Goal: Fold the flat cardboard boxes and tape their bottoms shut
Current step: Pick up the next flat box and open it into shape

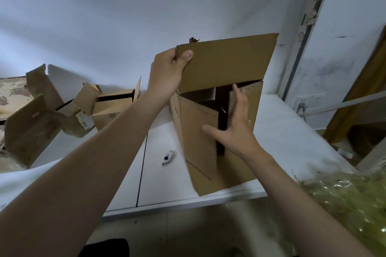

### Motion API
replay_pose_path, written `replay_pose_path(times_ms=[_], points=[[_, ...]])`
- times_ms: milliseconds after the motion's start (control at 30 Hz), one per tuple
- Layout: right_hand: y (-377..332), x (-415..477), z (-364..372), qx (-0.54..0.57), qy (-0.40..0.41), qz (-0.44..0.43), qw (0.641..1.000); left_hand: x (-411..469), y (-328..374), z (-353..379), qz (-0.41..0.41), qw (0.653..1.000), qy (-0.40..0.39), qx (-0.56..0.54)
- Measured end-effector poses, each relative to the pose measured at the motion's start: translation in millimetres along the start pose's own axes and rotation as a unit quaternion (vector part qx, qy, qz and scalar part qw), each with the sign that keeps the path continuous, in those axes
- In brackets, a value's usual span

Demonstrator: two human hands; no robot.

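Cardboard box (pixel 211 165): stands on the white table (pixel 282 131) near its front edge, its open end turned toward the person, with a dark gap between the two inner flaps.
Left hand (pixel 167 69): grips the left corner of the raised top flap (pixel 227 62), thumb on the near face and fingers curled behind.
Right hand (pixel 234 129): fingers straight and spread, laid against the right inner flap, grasping nothing.
Far left: other boxes (pixel 112 104), half-folded, in a loose heap.
Beside the box: a small white tool (pixel 168 157) lies on the table, just left of it.
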State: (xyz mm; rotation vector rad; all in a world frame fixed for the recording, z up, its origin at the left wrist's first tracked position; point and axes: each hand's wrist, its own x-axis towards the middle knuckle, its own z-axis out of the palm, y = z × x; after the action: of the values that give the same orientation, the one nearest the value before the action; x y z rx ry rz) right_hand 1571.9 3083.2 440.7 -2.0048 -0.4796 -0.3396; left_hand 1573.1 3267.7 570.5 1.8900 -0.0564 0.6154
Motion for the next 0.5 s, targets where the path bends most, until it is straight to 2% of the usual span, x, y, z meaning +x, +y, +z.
replay_pose_path(times_ms=[67,133,300,500], points=[[11.0,6.5,-0.5,0.005,0.099,0.001,0.995,0.1,-1.0,-2.2,-0.001,1.0,-0.003,-0.005],[21.4,13.8,3.4,0.01,0.15,0.05,0.987,-0.4,-3.4,-4.8,-0.001,1.0,-0.008,-0.008],[36.9,29.8,21.4,0.092,0.171,0.156,0.969,-11.3,-16.0,-18.6,0.006,1.0,-0.007,0.014],[47.1,32.4,25.2,0.19,0.168,0.184,0.95,-33.1,-34.7,-21.4,0.024,1.0,-0.009,-0.002]])
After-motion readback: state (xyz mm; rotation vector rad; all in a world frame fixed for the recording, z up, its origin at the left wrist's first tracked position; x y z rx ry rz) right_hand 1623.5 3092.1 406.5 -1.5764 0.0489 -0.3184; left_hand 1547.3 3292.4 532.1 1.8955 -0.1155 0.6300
